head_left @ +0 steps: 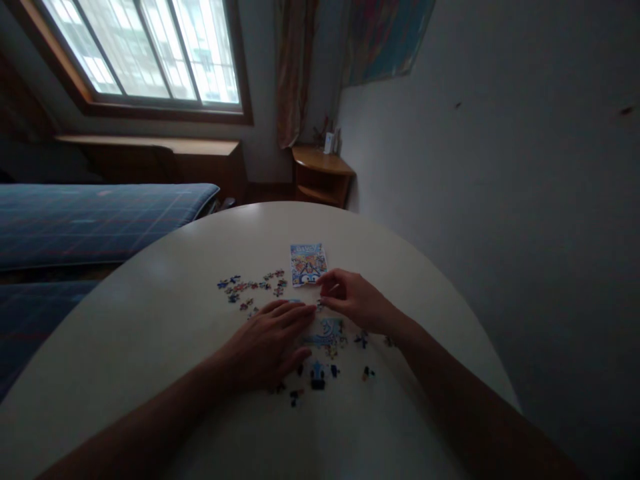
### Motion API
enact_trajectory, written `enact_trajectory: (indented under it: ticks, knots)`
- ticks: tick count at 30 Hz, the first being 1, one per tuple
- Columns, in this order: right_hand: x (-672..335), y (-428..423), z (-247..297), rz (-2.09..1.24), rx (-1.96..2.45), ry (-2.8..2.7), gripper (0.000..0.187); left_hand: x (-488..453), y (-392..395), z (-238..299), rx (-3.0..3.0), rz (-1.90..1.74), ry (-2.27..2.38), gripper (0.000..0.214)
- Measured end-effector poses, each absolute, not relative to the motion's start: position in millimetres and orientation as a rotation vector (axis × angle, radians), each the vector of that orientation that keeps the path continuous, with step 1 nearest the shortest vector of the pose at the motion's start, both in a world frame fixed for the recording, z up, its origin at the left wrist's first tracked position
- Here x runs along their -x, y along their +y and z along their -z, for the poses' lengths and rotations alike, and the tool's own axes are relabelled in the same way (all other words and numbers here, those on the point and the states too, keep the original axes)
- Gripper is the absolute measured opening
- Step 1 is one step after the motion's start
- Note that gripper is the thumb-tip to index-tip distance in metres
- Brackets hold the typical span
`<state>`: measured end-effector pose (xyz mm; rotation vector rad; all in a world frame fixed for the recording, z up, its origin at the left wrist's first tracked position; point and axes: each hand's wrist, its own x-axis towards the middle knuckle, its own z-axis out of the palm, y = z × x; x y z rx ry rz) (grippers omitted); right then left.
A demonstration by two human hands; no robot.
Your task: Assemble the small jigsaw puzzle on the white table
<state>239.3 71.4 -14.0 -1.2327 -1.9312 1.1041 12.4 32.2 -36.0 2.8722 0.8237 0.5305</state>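
On a round white table [165, 320] lie several loose jigsaw pieces [250, 287] and a partly joined patch of puzzle [327, 331]. My left hand [270, 343] lies flat on the table with fingers stretched out, its fingertips at the patch's left edge. My right hand [353, 300] is curled just above the patch, thumb and fingers pinched on a small piece that I cannot make out well. A small colourful picture card [307, 263] lies just beyond my right hand. More loose pieces [317, 377] sit near my left wrist.
A bed with a blue checked cover [90, 220] stands left of the table. A wooden corner shelf [323, 175] is at the back under a curtain, a window [145, 50] above. A plain wall [500, 167] runs close along the right.
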Motion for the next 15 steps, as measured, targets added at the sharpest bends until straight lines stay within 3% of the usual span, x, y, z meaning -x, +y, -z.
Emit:
enact_trajectory:
  ticks: [6, 15]
  knots:
    - [-211, 64, 18, -1.093, 1.215, -1.769, 0.022, 12, 43, 40, -2.781, -0.898, 1.174, 0.023]
    - [-188, 61, 34, -0.835, 1.212, -1.933, 0.023, 15, 47, 48, -2.843, -0.727, 1.128, 0.024]
